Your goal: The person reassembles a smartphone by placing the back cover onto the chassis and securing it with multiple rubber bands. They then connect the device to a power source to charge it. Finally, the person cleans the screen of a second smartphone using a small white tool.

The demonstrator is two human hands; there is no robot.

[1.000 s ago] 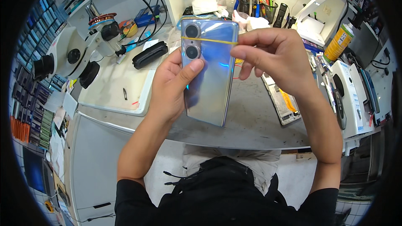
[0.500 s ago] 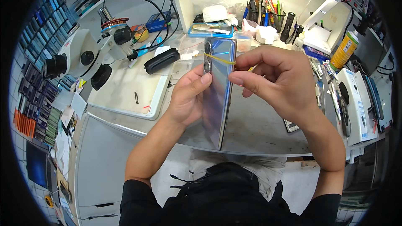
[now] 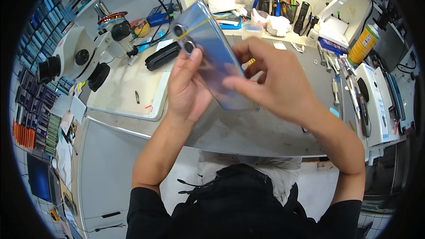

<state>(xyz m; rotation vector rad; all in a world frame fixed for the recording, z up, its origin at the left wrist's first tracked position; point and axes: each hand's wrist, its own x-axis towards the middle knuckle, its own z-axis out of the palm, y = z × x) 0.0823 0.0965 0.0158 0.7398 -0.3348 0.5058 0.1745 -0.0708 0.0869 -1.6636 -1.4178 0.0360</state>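
Note:
The blue glossy phone (image 3: pixel 211 59), tilted with its top leaning left, has camera rings near its upper left and a yellow rubber band (image 3: pixel 198 26) across that end. My left hand (image 3: pixel 186 90) grips it, thumb on the back near the lenses. My right hand (image 3: pixel 274 84), partly motion-blurred, is beside the phone’s right edge, fingers curled but apart, thumb over the lower back; I cannot tell whether it touches. A black zip case (image 3: pixel 161 57) lies just behind my left hand on the pale mat (image 3: pixel 119 102).
A microscope (image 3: pixel 73 51) stands left. Behind are a pen holder (image 3: pixel 290 11) and small containers (image 3: pixel 251 28). Pens and tweezers (image 3: pixel 336 90), a white boxy device (image 3: pixel 380 110) and a yellow spray can (image 3: pixel 362 44) are right. The grey bench (image 3: pixel 239 137) has a curved front edge.
The phone has swung from near upright, edge-on, to a leftward tilt and moved up and left. My right fingers have left the rubber band and moved lower along the phone.

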